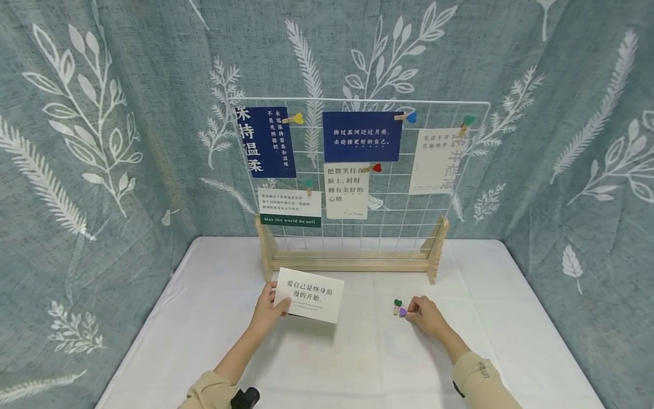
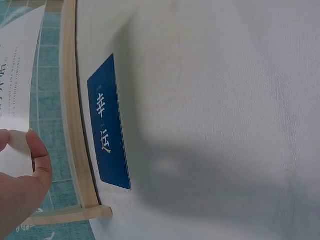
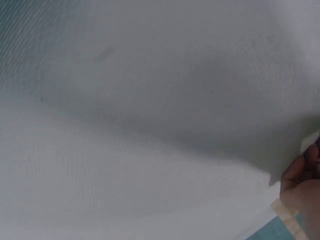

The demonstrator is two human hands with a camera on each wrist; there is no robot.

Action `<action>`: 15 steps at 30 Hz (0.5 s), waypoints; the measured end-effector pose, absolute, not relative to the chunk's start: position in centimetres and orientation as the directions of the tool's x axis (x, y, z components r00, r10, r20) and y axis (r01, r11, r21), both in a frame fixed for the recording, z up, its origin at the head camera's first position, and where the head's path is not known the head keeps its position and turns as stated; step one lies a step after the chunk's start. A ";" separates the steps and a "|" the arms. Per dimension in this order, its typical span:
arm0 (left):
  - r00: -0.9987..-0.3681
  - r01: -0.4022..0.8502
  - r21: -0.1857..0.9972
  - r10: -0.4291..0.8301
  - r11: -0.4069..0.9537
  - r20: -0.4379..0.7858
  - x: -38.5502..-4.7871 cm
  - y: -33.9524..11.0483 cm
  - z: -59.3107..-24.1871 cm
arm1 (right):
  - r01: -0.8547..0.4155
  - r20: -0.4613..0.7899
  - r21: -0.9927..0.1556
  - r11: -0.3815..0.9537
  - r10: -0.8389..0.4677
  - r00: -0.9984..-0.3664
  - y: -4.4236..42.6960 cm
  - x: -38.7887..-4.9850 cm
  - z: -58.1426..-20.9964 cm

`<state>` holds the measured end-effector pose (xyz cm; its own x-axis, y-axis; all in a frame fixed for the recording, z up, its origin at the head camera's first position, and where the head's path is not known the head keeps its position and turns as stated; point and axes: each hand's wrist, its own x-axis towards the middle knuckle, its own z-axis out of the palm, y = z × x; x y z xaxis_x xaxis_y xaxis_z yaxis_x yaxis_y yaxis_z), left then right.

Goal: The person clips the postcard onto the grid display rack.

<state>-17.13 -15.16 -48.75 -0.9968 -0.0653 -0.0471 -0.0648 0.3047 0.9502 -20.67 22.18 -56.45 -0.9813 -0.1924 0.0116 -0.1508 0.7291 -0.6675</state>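
Observation:
A white card (image 1: 309, 295) with printed characters is tilted above the table, pinched at its left edge between the thumb and fingers of my left hand (image 1: 271, 309). In the left wrist view, a blue card (image 2: 109, 125) lies on the table below; in the head view the white card hides it. My right hand (image 1: 431, 321) is low over the table, its curled fingertips at a small purple heart clothespin (image 1: 403, 312), gripping its hidden end. Beside that lies a green heart clothespin (image 1: 397, 307). In the right wrist view the curled fingers (image 3: 292, 172) show only at the edge.
Behind the hands stands a white wire grid (image 1: 388, 227) in a wooden base (image 1: 352, 265). Several cards hang on it from coloured heart clothespins, among them a blue card (image 1: 361, 150) and a cream card (image 1: 352, 201). Leaf-patterned curtains (image 1: 168, 142) enclose the white table (image 1: 357, 363).

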 end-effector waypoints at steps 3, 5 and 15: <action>-0.997 -0.065 0.951 -0.067 0.303 -0.047 -17.2 -15.1 -48.7 | -0.152 0.016 -0.698 0.699 -0.198 -0.980 22.4 -20.7 -56.1; -0.997 -0.063 0.952 -0.066 0.300 -0.045 -17.3 -15.1 -48.7 | -0.152 0.021 -0.704 0.694 -0.193 -0.981 22.6 -20.8 -55.9; -0.998 -0.054 0.950 -0.052 0.306 -0.040 -17.8 -14.8 -49.0 | -0.114 -0.002 -0.719 0.686 -0.166 -0.986 23.1 -20.8 -55.3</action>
<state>-17.78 -14.83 -48.99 -0.9979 -0.0516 -0.0401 -0.0540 0.3063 0.9504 -20.81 23.06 -55.33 -0.9861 -0.1662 -0.0019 -0.1142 0.6858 -0.7188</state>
